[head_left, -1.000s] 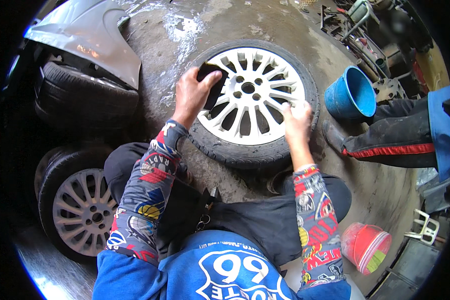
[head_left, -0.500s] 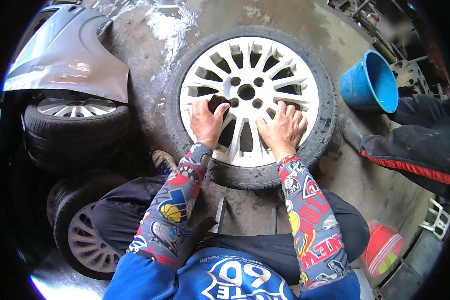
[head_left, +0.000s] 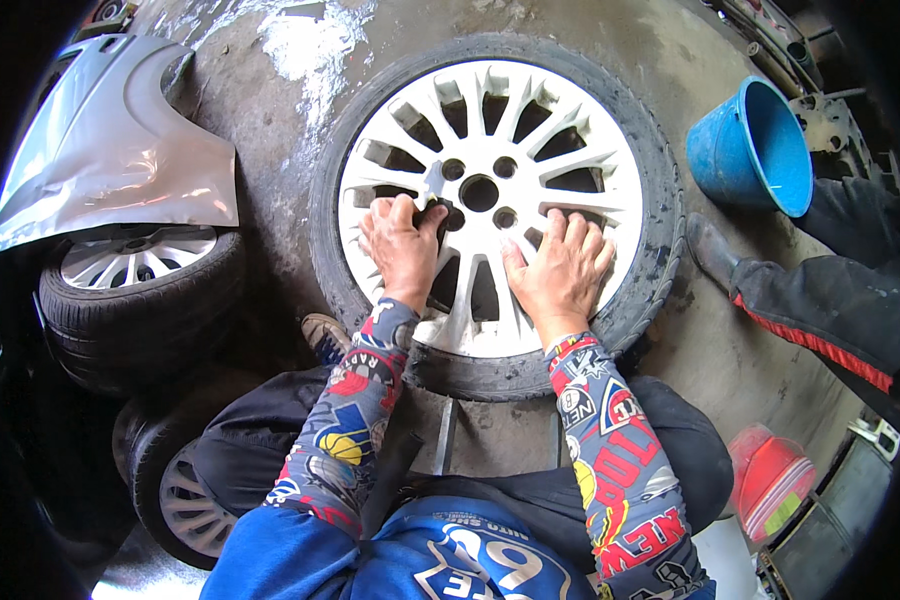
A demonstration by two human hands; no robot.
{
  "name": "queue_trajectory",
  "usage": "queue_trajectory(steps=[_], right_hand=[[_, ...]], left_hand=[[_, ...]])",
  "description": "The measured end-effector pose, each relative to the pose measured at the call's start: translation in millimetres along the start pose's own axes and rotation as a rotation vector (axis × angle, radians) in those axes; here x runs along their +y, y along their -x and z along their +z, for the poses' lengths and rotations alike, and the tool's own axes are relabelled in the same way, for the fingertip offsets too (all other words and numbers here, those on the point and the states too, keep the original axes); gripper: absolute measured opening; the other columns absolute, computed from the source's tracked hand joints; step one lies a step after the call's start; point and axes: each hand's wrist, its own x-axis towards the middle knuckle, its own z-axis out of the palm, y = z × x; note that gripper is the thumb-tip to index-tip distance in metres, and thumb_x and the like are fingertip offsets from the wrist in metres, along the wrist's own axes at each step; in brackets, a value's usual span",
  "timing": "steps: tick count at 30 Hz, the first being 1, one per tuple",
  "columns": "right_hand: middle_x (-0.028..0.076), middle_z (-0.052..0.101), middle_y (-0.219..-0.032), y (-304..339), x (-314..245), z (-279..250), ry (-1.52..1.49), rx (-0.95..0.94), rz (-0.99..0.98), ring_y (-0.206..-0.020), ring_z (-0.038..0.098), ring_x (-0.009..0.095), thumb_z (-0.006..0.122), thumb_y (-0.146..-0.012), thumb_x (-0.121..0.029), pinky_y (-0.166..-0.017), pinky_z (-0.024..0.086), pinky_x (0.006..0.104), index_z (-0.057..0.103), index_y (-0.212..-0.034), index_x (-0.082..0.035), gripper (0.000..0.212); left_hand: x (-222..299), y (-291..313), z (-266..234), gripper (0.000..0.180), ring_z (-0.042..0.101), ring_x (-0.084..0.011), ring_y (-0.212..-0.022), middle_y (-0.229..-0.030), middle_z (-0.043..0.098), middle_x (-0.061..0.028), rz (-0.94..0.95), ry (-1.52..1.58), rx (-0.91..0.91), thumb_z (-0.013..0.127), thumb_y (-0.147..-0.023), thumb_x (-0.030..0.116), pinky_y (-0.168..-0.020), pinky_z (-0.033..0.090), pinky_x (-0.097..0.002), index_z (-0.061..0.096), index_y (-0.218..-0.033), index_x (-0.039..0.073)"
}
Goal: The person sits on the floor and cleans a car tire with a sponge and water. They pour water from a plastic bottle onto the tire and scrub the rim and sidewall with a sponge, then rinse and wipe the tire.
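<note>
A white multi-spoke wheel rim [head_left: 513,325], fitted in a black tyre [head_left: 660,225], lies flat on the floor in front of me. My left hand [head_left: 400,250] is on the spokes left of the hub, with thumb and fingers closed on a small, thin grey-and-dark sheet [head_left: 430,186] that looks like sandpaper. Most of that sheet is under the fingers. My right hand [head_left: 562,272] rests on the lower right spokes, its fingers stretched over them and nothing visible in it. The hub hole [head_left: 479,193] lies between and beyond both hands.
A silver car fender [head_left: 135,150] leans over another wheel and tyre [head_left: 140,300] at left; one more wheel [head_left: 195,500] stands below. A blue bucket [head_left: 750,150] is at right, beside another person's leg [head_left: 820,290]. A red tub [head_left: 765,480] sits at lower right.
The view has shifted slightly, so the wheel appears larger and a little further left. My left hand has turned slightly, and more of the sheet's grey side shows. My right hand stays on the spokes.
</note>
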Motion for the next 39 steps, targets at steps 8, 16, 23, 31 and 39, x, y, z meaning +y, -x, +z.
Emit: queue_trajectory(steps=[8,16,23,31,39], right_hand=[[0.019,0.058,-0.127,0,1,1,-0.006,-0.015,-0.007,-0.129,0.047,0.038,0.072,-0.082,-0.054,-0.116,0.024,0.0584,0.060,-0.128,-0.006,0.068],[0.018,0.058,-0.130,1,2,0,0.007,-0.034,-0.004,-0.128,0.047,0.037,0.071,-0.084,-0.055,-0.116,0.025,0.0570,0.060,-0.132,-0.006,0.069],[0.018,0.059,-0.122,-1,0,1,0.023,-0.008,-0.006,-0.124,0.050,0.037,0.068,-0.085,-0.056,-0.117,0.024,0.0600,0.061,-0.125,-0.006,0.064],[0.018,0.059,-0.124,0,1,5,0.019,-0.051,0.010,-0.125,0.050,0.037,0.068,-0.086,-0.058,-0.118,0.022,0.0606,0.060,-0.127,-0.006,0.066],[0.017,0.058,-0.128,1,1,2,-0.029,-0.029,-0.043,-0.127,0.049,0.036,0.072,-0.081,-0.069,-0.118,0.022,0.0596,0.056,-0.136,-0.006,0.085]], left_hand=[[-11,-11,14,0.037,0.055,-0.0372,-0.107,-0.105,0.064,-0.0127,0.021,0.026,0.038,0.082,-0.082,0.041,-0.093,0.041,-0.0529,0.067,-0.085,0.008],[-13,-26,18,0.038,0.055,-0.0391,-0.106,-0.104,0.063,-0.0143,0.073,0.006,0.073,0.083,-0.080,0.041,-0.090,0.042,-0.0526,0.067,-0.085,0.007],[-25,-20,20,0.037,0.055,-0.0382,-0.104,-0.099,0.064,-0.0135,0.134,-0.035,0.019,0.085,-0.079,0.040,-0.089,0.043,-0.0512,0.067,-0.081,0.008],[-16,-12,5,0.033,0.054,-0.0375,-0.102,-0.098,0.063,-0.0118,0.054,-0.005,-0.095,0.085,-0.080,0.034,-0.090,0.043,-0.0496,0.064,-0.083,0.008],[-23,-22,18,0.034,0.054,-0.0375,-0.108,-0.106,0.063,-0.0125,0.171,0.060,0.074,0.083,-0.082,0.038,-0.092,0.041,-0.0512,0.067,-0.087,0.008]])
